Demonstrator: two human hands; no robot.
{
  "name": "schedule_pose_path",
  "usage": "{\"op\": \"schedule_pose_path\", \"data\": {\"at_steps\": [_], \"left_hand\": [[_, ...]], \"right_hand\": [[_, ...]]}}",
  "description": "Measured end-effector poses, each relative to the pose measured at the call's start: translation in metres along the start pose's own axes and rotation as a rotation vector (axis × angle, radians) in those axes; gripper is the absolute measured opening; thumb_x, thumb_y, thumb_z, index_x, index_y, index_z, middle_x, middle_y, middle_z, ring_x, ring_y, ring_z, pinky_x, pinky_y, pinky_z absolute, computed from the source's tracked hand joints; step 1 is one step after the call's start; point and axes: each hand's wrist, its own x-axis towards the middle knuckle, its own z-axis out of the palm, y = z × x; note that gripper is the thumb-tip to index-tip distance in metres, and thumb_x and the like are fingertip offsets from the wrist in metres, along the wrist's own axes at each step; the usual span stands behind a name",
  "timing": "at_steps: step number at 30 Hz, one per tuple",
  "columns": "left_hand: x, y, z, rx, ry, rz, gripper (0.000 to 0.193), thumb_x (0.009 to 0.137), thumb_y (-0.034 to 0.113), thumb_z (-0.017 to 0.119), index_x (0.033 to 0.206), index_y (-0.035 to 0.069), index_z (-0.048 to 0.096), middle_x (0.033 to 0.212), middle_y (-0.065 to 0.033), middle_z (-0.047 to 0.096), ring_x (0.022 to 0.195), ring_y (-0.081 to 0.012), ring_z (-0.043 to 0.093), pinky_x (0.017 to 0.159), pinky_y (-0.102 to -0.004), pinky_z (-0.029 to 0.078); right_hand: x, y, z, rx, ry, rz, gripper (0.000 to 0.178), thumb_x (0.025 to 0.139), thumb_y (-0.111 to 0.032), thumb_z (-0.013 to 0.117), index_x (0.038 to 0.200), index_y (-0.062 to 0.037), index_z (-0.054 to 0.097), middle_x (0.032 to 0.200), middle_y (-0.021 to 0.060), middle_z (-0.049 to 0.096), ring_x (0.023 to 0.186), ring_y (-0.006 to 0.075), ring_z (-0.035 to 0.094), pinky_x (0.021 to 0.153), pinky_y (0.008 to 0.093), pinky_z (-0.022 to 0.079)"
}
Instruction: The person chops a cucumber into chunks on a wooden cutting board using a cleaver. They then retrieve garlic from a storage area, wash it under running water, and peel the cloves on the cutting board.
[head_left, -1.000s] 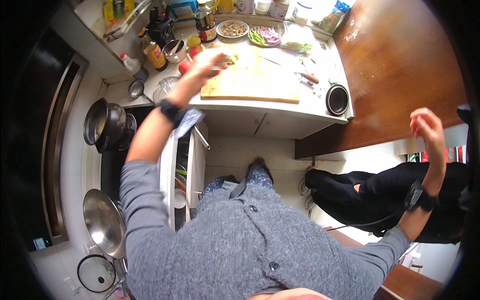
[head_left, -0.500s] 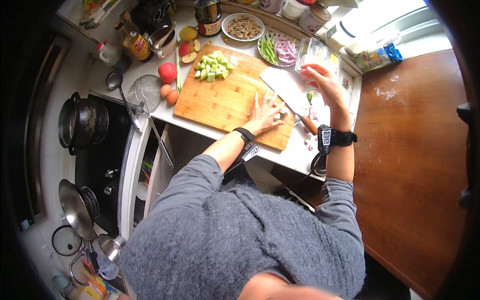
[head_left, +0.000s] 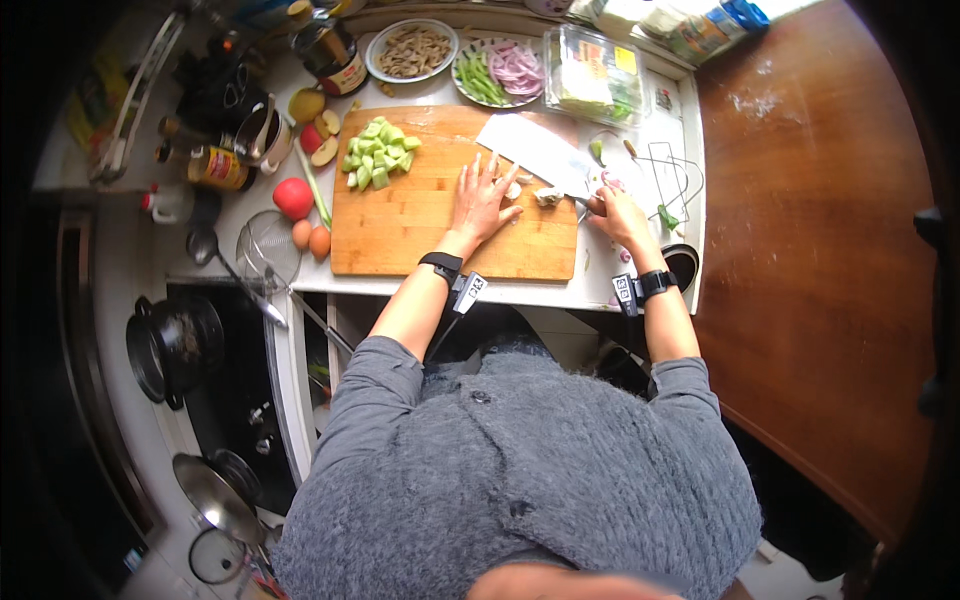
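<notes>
a knife (head_left: 532,152) lay at two o'clock on the cutting board (head_left: 400,240), its handle hidden in a person's curled right hand (head_left: 620,216); the left hand (head_left: 482,207), fingers spread, rested near garlic (head_left: 548,197), green chunks (head_left: 378,156) at ten o'clock.

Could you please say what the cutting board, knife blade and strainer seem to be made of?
The cutting board looks like smooth wood, perhaps bamboo, by its tan strips; the knife blade, probably smooth steel, by its pale glare; the strainer, apparently greyish metal wire, by its see-through mesh.
</notes>
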Motion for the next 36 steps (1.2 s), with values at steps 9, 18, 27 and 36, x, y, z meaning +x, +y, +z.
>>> {"op": "schedule_pose_path", "data": {"at_steps": [9, 18, 27, 36], "left_hand": [[0.016, 0.032, -0.012, -0.016, 0.094, 0.226, 0.074, 0.071, 0.03, 0.076, 0.136, 0.016, 0.043, 0.144, -0.0151, 0.034, 0.135, -0.0358, 0.028, 0.107, -0.0558, 0.025], [0.053, 0.073, 0.037, -0.063, -0.109, 0.546, 0.02, 0.081, 0.007, 0.052, 0.101, 0.005, 0.055, 0.085, -0.0107, 0.054, 0.082, -0.025, 0.061, 0.063, -0.0359, 0.053], [0.037, 0.055, 0.021, -0.068, 0.165, 0.342, 0.02, 0.07, 0.009, 0.065, 0.088, 0.007, 0.059, 0.089, -0.0109, 0.056, 0.086, -0.0289, 0.056, 0.073, -0.0422, 0.047], [0.052, 0.013, -0.006, 0.02, -0.02, 0.165, 0.018, 0.079, 0.011, 0.064, 0.096, 0.005, 0.063, 0.099, -0.0128, 0.062, 0.091, -0.0327, 0.059, 0.081, -0.0348, 0.051]], "right_hand": [[-0.08, -0.051, -0.042, -0.197, 0.282, 0.289, 0.032, 0.075, -0.025, 0.072, 0.104, -0.0176, 0.059, 0.088, 0.0076, 0.06, 0.085, 0.0277, 0.062, 0.066, 0.0416, 0.051], [-0.188, -0.09, -0.023, 0.234, 0.644, 0.715, 0.04, 0.08, -0.025, 0.066, 0.115, -0.0072, 0.057, 0.108, 0.0134, 0.061, 0.1, 0.0329, 0.06, 0.085, 0.039, 0.048], [-0.214, -0.08, -0.012, 0.681, 0.517, 0.744, 0.025, 0.076, -0.008, 0.062, 0.097, -0.0013, 0.052, 0.069, 0.0042, 0.054, 0.066, 0.0109, 0.051, 0.065, 0.0272, 0.047], [-0.203, -0.073, 0.01, 0.734, 0.428, 0.651, 0.025, 0.071, -0.01, 0.063, 0.092, 0.0002, 0.054, 0.069, 0.0073, 0.058, 0.066, 0.011, 0.054, 0.064, 0.0279, 0.047]]}}
